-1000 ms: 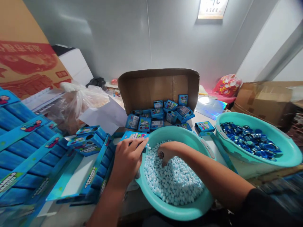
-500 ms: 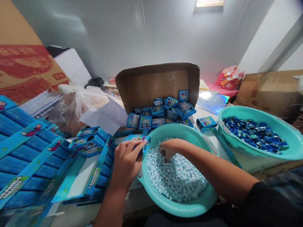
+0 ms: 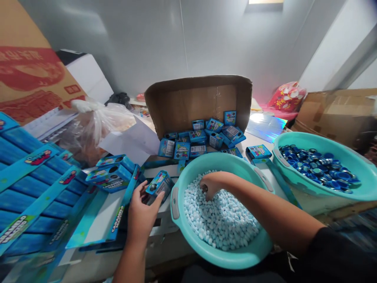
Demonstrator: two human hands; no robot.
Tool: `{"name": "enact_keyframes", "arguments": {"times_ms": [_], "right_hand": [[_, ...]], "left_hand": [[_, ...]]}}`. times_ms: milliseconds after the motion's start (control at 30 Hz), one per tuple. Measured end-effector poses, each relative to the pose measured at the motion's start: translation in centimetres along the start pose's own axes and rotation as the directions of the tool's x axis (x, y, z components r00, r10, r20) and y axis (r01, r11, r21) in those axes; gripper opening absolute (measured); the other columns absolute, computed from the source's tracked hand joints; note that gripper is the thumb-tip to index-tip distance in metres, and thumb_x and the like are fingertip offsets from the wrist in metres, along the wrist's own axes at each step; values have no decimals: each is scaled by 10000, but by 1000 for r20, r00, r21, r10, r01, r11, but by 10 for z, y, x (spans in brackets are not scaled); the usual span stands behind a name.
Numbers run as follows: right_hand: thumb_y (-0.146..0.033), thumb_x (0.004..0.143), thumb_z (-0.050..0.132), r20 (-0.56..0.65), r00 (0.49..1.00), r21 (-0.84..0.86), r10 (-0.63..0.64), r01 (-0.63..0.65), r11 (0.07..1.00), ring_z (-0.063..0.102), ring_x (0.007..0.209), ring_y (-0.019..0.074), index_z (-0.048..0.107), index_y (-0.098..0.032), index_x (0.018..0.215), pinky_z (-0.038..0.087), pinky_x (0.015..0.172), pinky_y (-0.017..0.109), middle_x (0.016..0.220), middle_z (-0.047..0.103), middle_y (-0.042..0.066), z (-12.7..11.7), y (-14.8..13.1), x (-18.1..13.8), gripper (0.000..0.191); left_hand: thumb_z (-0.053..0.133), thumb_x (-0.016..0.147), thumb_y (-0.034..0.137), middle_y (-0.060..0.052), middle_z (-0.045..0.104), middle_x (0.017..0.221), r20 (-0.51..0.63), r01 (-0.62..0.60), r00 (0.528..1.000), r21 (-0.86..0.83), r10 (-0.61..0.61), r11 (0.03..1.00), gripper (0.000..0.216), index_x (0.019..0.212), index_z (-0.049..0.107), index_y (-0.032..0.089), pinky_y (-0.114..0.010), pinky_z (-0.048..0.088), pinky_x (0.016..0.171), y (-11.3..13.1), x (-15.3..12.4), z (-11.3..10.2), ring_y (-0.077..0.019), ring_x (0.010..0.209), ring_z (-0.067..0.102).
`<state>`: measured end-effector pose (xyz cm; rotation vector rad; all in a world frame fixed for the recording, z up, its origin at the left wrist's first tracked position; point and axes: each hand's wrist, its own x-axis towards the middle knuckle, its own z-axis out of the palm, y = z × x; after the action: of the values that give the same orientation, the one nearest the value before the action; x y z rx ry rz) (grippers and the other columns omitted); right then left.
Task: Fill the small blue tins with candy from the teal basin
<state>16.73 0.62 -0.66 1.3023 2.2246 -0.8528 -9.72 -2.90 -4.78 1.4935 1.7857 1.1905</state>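
Note:
My left hand (image 3: 141,210) is closed round a small blue candy box (image 3: 160,184), thumb on the near side and fingers behind it. The box is just left of the turquoise basin (image 3: 224,261), apart from its rim. Inside that basin lies a heap of pale blue and white pebble-like candies (image 3: 229,224). My right hand (image 3: 212,184) reaches into the heap from the right, its fingers curled down among the candies and its fingertips partly hidden. Two more blue boxes (image 3: 113,177) lie on a display carton (image 3: 100,220) left of my left hand.
Behind the basin, a tipped cardboard box (image 3: 188,98) has several blue candy boxes (image 3: 197,136) at its opening. A second turquoise basin (image 3: 365,169) on the right holds blue metallic lids (image 3: 321,165). Filled blue cartons (image 3: 26,184) stand at far left, near a clear plastic bag (image 3: 91,125).
My left hand has moved left with the candy box, away from the basin's rim, and turned it so its top shows. My right hand stays in the candies.

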Motion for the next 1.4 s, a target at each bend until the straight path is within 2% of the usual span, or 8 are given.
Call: {"name": "enact_keyframes", "arguments": {"times_ms": [133, 300, 433, 600, 867, 1133, 1300, 1400], "right_hand": [[-384, 683, 813, 22, 1000, -5, 13, -13, 1000, 638, 838, 209, 715, -154, 1133, 405, 626, 248, 1035, 727, 61, -1, -1, 1, 515], [-376, 685, 807, 33, 999, -12, 27, -26, 1000, 645, 862, 218, 706, -158, 1149, 401, 621, 247, 1063, 724, 65, -3, -2, -1, 523], [-378, 690, 799, 24, 1000, -8, 15, -14, 1000, 650, 884, 221, 709, -169, 1141, 396, 605, 244, 1075, 723, 58, -2, -2, -1, 505], [-387, 671, 804, 17, 1000, -10, 25, -25, 1000, 656, 860, 223, 714, -181, 1140, 392, 584, 249, 1059, 728, 52, -2, -2, 0, 521], [-394, 688, 799, 25, 1000, 0, 16, -16, 1000, 645, 855, 214, 711, -167, 1124, 380, 572, 247, 1042, 726, 49, 0, 1, 2, 500], [-397, 681, 799, 19, 1000, -4, 20, -20, 1000, 646, 851, 221, 707, -164, 1136, 386, 578, 247, 1048, 724, 58, 1, 1, 1, 519], [-386, 693, 789, 16, 1000, -13, 17, -16, 1000, 647, 865, 222, 705, -159, 1130, 373, 565, 248, 1060, 725, 60, 1, 0, 1, 500], [-385, 693, 787, 19, 1000, -11, 11, -10, 1000, 647, 861, 215, 708, -164, 1120, 373, 565, 246, 1062, 725, 55, 2, 1, 3, 487]], "left_hand": [[777, 637, 482, -188, 526, 1406, 108, 88, 990, 0, -87, 996, 955, 1453, 407, 152, -507, 465, 1074, -9, 8, -4, -346, 1281, 543], [777, 606, 493, -203, 567, 1358, 190, 121, 973, 72, -133, 990, 991, 1447, 408, 122, -490, 449, 1083, -23, 11, -7, -338, 1264, 554], [782, 606, 508, -187, 591, 1345, 196, 91, 975, 97, -108, 991, 930, 1403, 466, 148, -492, 434, 1090, -25, 10, -11, -336, 1260, 561], [799, 599, 489, -171, 659, 1256, 235, 62, 969, 78, -79, 995, 773, 1257, 584, 145, -491, 453, 1066, -18, 10, -12, -342, 1205, 605], [769, 653, 498, -163, 658, 1267, 253, 73, 962, 107, -98, 992, 875, 1409, 484, 163, -490, 454, 1057, -23, 12, -8, -332, 1190, 618], [773, 629, 510, -168, 660, 1269, 253, 100, 960, 84, -118, 991, 878, 1383, 504, 148, -476, 463, 1055, -17, 11, -11, -329, 1184, 624], [738, 647, 512, -150, 706, 1168, 280, 71, 956, 74, -89, 995, 675, 1208, 611, 158, -461, 497, 1014, -7, 8, -9, -317, 1107, 663], [730, 649, 499, -152, 703, 1177, 286, 62, 955, 64, -77, 996, 600, 1136, 634, 163, -462, 500, 1011, -3, 8, -6, -323, 1124, 655]]}}
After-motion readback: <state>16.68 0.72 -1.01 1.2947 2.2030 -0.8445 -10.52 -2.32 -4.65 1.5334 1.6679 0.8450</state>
